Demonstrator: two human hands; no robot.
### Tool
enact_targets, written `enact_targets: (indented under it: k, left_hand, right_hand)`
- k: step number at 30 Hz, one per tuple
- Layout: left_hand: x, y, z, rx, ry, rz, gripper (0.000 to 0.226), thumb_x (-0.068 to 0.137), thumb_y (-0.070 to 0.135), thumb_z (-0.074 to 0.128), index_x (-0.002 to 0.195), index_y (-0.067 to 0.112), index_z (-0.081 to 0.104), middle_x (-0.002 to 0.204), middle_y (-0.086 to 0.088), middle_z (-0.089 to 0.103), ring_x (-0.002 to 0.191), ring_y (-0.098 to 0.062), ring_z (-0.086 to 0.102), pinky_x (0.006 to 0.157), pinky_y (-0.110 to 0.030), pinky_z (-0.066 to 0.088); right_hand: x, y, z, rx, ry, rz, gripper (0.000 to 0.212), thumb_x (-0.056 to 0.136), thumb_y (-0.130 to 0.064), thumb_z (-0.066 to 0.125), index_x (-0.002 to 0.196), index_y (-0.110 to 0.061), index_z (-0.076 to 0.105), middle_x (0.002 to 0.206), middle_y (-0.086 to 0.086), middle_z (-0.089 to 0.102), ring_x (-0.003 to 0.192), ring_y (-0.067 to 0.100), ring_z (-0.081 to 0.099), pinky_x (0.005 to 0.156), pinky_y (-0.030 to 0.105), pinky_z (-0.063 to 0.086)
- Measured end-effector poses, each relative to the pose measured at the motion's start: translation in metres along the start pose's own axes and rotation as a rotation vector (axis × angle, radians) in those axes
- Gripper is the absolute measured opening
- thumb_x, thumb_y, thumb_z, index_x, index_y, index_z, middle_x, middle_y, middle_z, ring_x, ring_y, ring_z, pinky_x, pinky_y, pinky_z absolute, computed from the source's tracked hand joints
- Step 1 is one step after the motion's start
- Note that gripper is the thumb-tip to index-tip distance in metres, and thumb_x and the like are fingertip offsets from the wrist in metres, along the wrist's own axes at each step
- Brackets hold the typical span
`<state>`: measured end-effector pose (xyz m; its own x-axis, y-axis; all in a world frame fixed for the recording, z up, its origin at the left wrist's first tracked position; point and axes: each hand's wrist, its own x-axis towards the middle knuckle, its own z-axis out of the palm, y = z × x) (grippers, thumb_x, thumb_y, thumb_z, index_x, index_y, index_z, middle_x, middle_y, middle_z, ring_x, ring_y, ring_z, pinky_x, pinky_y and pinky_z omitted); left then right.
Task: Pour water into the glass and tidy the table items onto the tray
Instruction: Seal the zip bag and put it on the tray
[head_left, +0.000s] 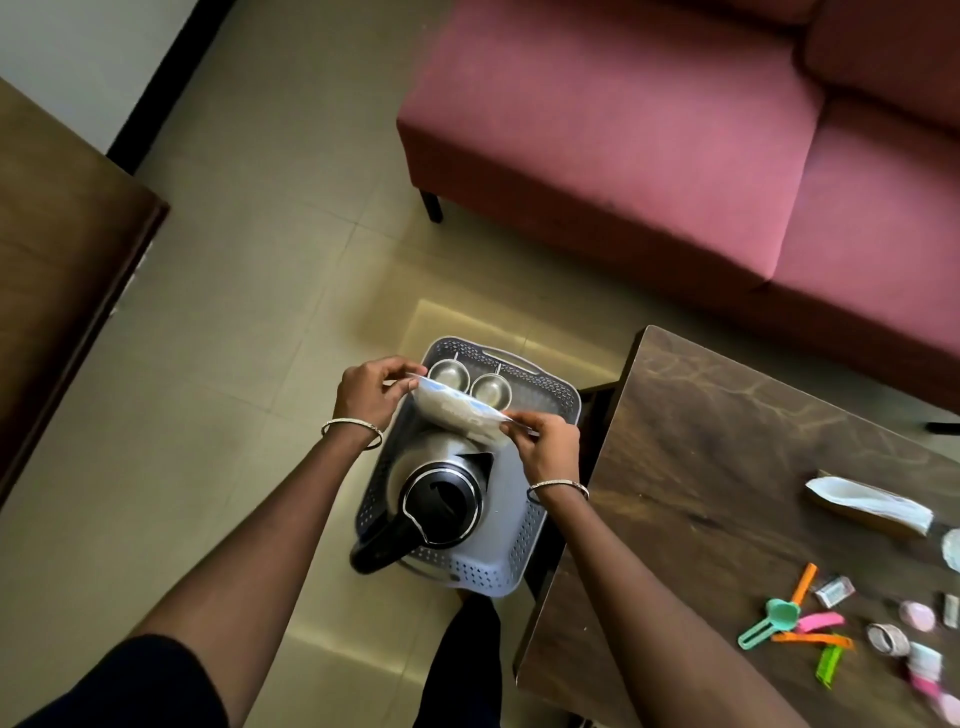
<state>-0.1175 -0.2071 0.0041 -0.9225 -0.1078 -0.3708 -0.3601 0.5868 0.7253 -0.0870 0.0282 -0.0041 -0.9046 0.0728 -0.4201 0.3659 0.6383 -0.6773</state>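
A grey perforated tray (556, 397) sits low beside the wooden table (727, 441). In it stand a steel kettle (441, 488) with a black lid and handle, and two small steel cups (491, 391) at the far end. Above the tray both hands hold a white plate (457, 410) with a blue pattern, tilted. My left hand (371, 387) pinches its left rim. On the right rim my right hand (545, 447) does the same. No glass of water is visible.
Coloured clips (802, 623), small packets and a white wrapped item (867, 506) lie on the table at the right. A maroon sofa (675, 130) stands beyond. Dark wooden furniture (62, 260) is at the left, with tiled floor between.
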Motion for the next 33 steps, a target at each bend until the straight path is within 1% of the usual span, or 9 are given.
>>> enact_targets:
  k: [5, 8, 10, 14, 16, 23, 27, 31, 33]
  left_hand:
    - [-0.002, -0.003, 0.004, 0.025, 0.005, -0.003, 0.025, 0.084, 0.006, 0.072, 0.106, 0.017, 0.073, 0.097, 0.004, 0.075, 0.092, -0.013, 0.07, 0.091, -0.03, 0.055]
    - [-0.009, 0.001, 0.003, 0.023, 0.033, -0.01, 0.037, 0.082, 0.003, 0.072, 0.117, 0.012, 0.067, 0.109, -0.004, 0.073, 0.099, -0.02, 0.07, 0.095, -0.035, 0.054]
    - [-0.014, 0.004, 0.0, 0.036, 0.083, -0.023, 0.041, 0.081, 0.0, 0.072, 0.12, 0.01, 0.064, 0.114, -0.007, 0.071, 0.098, -0.024, 0.07, 0.093, -0.037, 0.054]
    - [-0.034, 0.022, -0.002, 0.184, 0.227, -0.03, 0.04, 0.082, -0.003, 0.065, 0.117, 0.016, 0.062, 0.116, -0.004, 0.067, 0.096, -0.023, 0.068, 0.087, -0.037, 0.054]
    - [-0.045, 0.036, 0.0, 0.229, 0.281, -0.023, 0.038, 0.082, 0.0, 0.062, 0.115, 0.018, 0.062, 0.116, -0.003, 0.066, 0.095, -0.023, 0.067, 0.085, -0.039, 0.053]
    - [-0.1, 0.087, 0.029, 0.159, 0.364, 0.05, 0.026, 0.081, 0.002, 0.063, 0.102, 0.014, 0.069, 0.101, -0.004, 0.072, 0.09, -0.026, 0.068, 0.084, -0.038, 0.054]
    - [-0.14, 0.112, 0.065, 0.091, 0.294, 0.094, 0.022, 0.081, 0.001, 0.064, 0.097, 0.014, 0.072, 0.096, -0.002, 0.075, 0.088, -0.021, 0.07, 0.085, -0.033, 0.055]
    - [-0.187, 0.139, 0.116, 0.073, 0.201, 0.116, 0.016, 0.083, 0.006, 0.067, 0.093, 0.015, 0.074, 0.09, 0.0, 0.075, 0.081, -0.018, 0.071, 0.079, -0.029, 0.056]
    - [-0.211, 0.156, 0.145, 0.047, 0.18, 0.11, 0.015, 0.084, 0.005, 0.066, 0.091, 0.016, 0.074, 0.086, 0.0, 0.075, 0.077, -0.017, 0.07, 0.076, -0.028, 0.056]
  right_hand:
    - [0.003, 0.007, -0.002, -0.012, -0.075, 0.024, 0.023, 0.086, -0.015, 0.076, 0.109, -0.013, 0.077, 0.104, 0.005, 0.078, 0.094, 0.014, 0.073, 0.093, 0.033, 0.056]
    - [0.0, 0.006, -0.007, -0.017, -0.135, 0.013, 0.035, 0.084, -0.014, 0.078, 0.119, -0.017, 0.073, 0.114, 0.002, 0.075, 0.105, 0.013, 0.07, 0.101, 0.025, 0.05]
    - [-0.003, 0.005, -0.012, -0.023, -0.137, -0.013, 0.046, 0.081, -0.013, 0.08, 0.125, -0.016, 0.068, 0.121, 0.003, 0.072, 0.112, 0.016, 0.067, 0.101, 0.019, 0.044]
    - [-0.009, 0.001, -0.029, -0.036, -0.112, -0.109, 0.065, 0.076, -0.009, 0.083, 0.136, -0.012, 0.058, 0.137, 0.008, 0.061, 0.131, 0.023, 0.054, 0.114, 0.035, 0.037]
    - [-0.012, 0.0, -0.038, -0.054, -0.1, -0.132, 0.067, 0.077, -0.007, 0.081, 0.138, -0.012, 0.056, 0.142, 0.009, 0.056, 0.135, 0.024, 0.049, 0.117, 0.035, 0.033]
    - [-0.04, 0.017, -0.072, -0.018, -0.011, -0.128, 0.044, 0.082, -0.004, 0.073, 0.125, -0.012, 0.066, 0.127, 0.005, 0.067, 0.118, 0.021, 0.061, 0.104, 0.027, 0.041]
    - [-0.069, 0.041, -0.096, 0.033, 0.058, -0.075, 0.03, 0.083, -0.002, 0.068, 0.109, -0.015, 0.075, 0.1, 0.009, 0.075, 0.087, 0.021, 0.068, 0.077, 0.019, 0.043]
    - [-0.11, 0.078, -0.131, 0.13, 0.087, -0.059, 0.022, 0.084, -0.002, 0.066, 0.098, -0.014, 0.079, 0.094, 0.004, 0.078, 0.088, 0.018, 0.072, 0.087, 0.028, 0.053]
    - [-0.131, 0.102, -0.152, 0.154, 0.099, -0.05, 0.021, 0.085, -0.003, 0.066, 0.096, -0.015, 0.079, 0.093, 0.003, 0.078, 0.088, 0.016, 0.072, 0.086, 0.032, 0.055]
